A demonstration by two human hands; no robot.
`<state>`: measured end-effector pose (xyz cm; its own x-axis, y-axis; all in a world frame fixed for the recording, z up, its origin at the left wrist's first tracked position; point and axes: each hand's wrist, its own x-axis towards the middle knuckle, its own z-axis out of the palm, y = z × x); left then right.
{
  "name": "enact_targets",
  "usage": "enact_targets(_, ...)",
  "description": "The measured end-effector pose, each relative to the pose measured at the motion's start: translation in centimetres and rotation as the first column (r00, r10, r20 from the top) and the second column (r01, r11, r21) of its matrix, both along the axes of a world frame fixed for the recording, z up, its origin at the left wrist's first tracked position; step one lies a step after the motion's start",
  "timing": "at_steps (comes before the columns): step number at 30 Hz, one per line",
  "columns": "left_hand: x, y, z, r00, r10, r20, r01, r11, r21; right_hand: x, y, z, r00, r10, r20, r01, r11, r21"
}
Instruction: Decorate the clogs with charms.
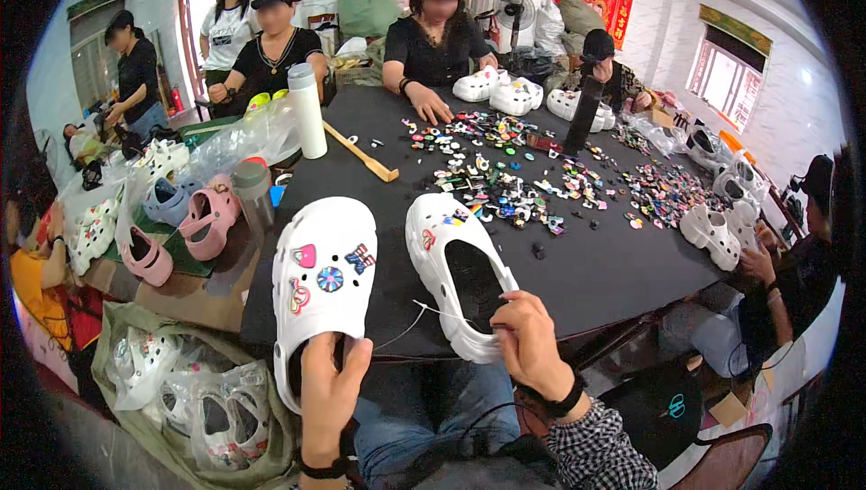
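At lower centre, the left hand (329, 391) grips the heel of one white clog (320, 287), the right hand (528, 341) pinches the other clog's (456, 273) heel; both toes point up-frame across the black table (595, 264).

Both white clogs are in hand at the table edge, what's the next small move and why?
Probably reach the right hand from the right white foam clog to the loose coloured charms on the black table. That clog shows charms only at its toe, while the left white foam clog, held by the left hand, carries several.
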<state>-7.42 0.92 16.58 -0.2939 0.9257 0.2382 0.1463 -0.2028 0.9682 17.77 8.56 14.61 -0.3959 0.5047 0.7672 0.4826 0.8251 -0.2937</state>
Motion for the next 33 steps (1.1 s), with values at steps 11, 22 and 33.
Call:
enact_targets(11,-0.7,2.0,1.2,0.680,0.487,-0.548,-0.265,0.860,0.436,-3.3,-2.1,-0.6,0.993,0.047,-0.106,-0.042,0.998,0.051)
enact_targets(22,4.6,-1.5,1.5,0.943,-0.298,0.148,0.233,0.908,0.348,-5.3,-5.0,-3.5,0.978,0.206,0.024,-0.207,0.965,0.162)
enact_targets(33,6.4,0.1,-0.4,0.545,-0.608,0.578,0.669,0.731,0.139,-3.6,-6.2,-5.9,0.958,0.283,0.053,-0.287,0.952,0.108)
